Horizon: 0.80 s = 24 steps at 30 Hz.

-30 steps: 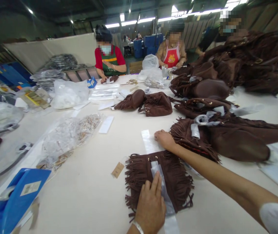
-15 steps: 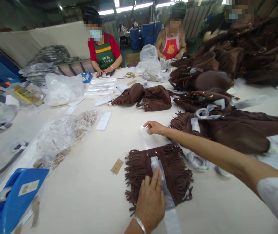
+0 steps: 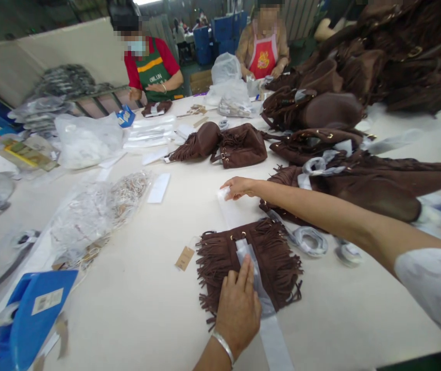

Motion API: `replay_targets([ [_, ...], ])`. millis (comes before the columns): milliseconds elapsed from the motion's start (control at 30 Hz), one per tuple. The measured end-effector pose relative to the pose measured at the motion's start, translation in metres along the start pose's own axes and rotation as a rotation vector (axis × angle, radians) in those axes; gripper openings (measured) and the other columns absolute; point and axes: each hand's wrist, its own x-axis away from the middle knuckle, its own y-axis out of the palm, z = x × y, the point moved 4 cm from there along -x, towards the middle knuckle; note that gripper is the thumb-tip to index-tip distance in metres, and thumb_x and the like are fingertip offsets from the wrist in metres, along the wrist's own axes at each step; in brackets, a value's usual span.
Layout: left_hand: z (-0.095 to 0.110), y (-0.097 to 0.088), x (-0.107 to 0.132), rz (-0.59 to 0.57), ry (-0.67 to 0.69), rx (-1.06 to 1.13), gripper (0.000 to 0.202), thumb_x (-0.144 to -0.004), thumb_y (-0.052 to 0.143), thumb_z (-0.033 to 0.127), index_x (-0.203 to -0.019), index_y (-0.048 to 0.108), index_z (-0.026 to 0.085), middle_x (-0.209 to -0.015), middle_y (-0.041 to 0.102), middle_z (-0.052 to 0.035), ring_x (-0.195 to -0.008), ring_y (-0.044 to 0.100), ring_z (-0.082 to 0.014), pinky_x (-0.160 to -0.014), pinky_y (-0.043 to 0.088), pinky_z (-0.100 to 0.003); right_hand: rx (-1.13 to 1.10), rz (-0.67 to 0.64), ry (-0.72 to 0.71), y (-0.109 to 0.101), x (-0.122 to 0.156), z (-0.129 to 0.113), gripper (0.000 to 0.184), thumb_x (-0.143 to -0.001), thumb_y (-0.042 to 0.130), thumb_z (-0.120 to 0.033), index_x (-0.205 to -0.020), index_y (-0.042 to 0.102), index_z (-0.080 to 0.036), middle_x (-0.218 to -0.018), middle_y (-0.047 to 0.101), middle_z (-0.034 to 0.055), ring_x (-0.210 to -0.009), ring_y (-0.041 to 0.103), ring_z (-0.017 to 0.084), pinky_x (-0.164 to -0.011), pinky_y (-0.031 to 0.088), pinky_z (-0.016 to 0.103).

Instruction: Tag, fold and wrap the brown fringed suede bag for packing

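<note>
A small brown fringed suede bag [image 3: 278,257] lies flat on the white table [image 3: 147,309] in front of me. A long clear plastic strip [image 3: 253,268] runs over it from the far side towards me. My left hand [image 3: 239,312] lies flat on the bag's near part, fingers stretched out and pressing the strip down. My right hand [image 3: 238,186] reaches out beyond the bag and pinches the strip's far end. A tan paper tag [image 3: 185,257] lies just left of the bag.
Several brown fringed bags [image 3: 359,175] pile up at the right, two more [image 3: 224,147] at mid-table. Rolls of tape [image 3: 311,241] lie right of my bag. Clear bags of small parts [image 3: 97,216] and a blue dispenser [image 3: 27,314] sit left. Two people in aprons work at the far edge.
My right hand has moved off the big bag's fringe to the strip's far end and taken hold of it. My left hand has stayed on the bag.
</note>
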Motion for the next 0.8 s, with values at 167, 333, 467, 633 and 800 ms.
replay_targets([
  [167, -0.001, 0.001, -0.001, -0.015, -0.009, 0.015, 0.072, -0.086, 0.043, 0.016, -0.154, 0.018, 0.020, -0.163, 0.013, -0.0021, -0.107, 0.048, -0.0276, -0.094, 0.043, -0.046, 0.110, -0.018, -0.013, 0.009, -0.009, 0.001, 0.040, -0.056, 0.088, -0.017, -0.093, 0.073, -0.015, -0.067, 0.068, 0.0018, -0.060, 0.059, 0.013, -0.057, 0.049, 0.022],
  [333, -0.001, 0.001, -0.002, -0.013, -0.001, 0.024, 0.075, -0.086, 0.045, 0.016, -0.155, 0.015, 0.020, -0.163, 0.015, -0.0029, -0.107, 0.048, -0.0272, -0.094, 0.044, -0.046, 0.226, 0.037, -0.091, 0.016, -0.009, -0.006, 0.024, -0.062, 0.084, -0.019, -0.083, 0.074, -0.014, -0.067, 0.069, 0.0011, -0.057, 0.056, 0.011, -0.055, 0.042, 0.021],
  [467, -0.001, -0.002, -0.002, 0.006, 0.007, 0.022, 0.073, -0.087, 0.045, 0.017, -0.154, 0.017, 0.019, -0.162, 0.017, -0.0039, -0.107, 0.048, -0.0269, -0.095, 0.043, -0.045, 0.320, 0.090, -0.205, 0.016, 0.013, -0.033, 0.018, -0.064, 0.080, -0.013, -0.082, 0.074, -0.015, -0.072, 0.071, -0.0012, -0.067, 0.060, 0.012, -0.061, 0.039, 0.020],
  [633, -0.001, -0.005, -0.001, 0.030, 0.021, 0.019, 0.068, -0.087, 0.045, 0.021, -0.152, 0.026, 0.017, -0.162, 0.019, -0.0049, -0.107, 0.048, -0.0267, -0.094, 0.043, -0.044, 0.391, 0.139, -0.354, 0.024, 0.096, -0.065, 0.010, -0.083, 0.067, -0.021, -0.091, 0.072, -0.019, -0.080, 0.071, -0.0026, -0.076, 0.060, 0.012, -0.066, 0.035, 0.020],
  [800, 0.000, -0.005, 0.001, 0.072, 0.012, 0.001, 0.065, -0.087, 0.045, 0.025, -0.150, 0.031, 0.016, -0.161, 0.024, -0.0066, -0.108, 0.048, -0.0271, -0.093, 0.041, -0.044, 0.603, 0.239, -0.524, 0.055, 0.203, -0.048, 0.012, -0.091, 0.060, -0.025, -0.092, 0.071, -0.020, -0.086, 0.069, 0.0019, -0.083, 0.058, 0.016, -0.074, 0.036, 0.024],
])
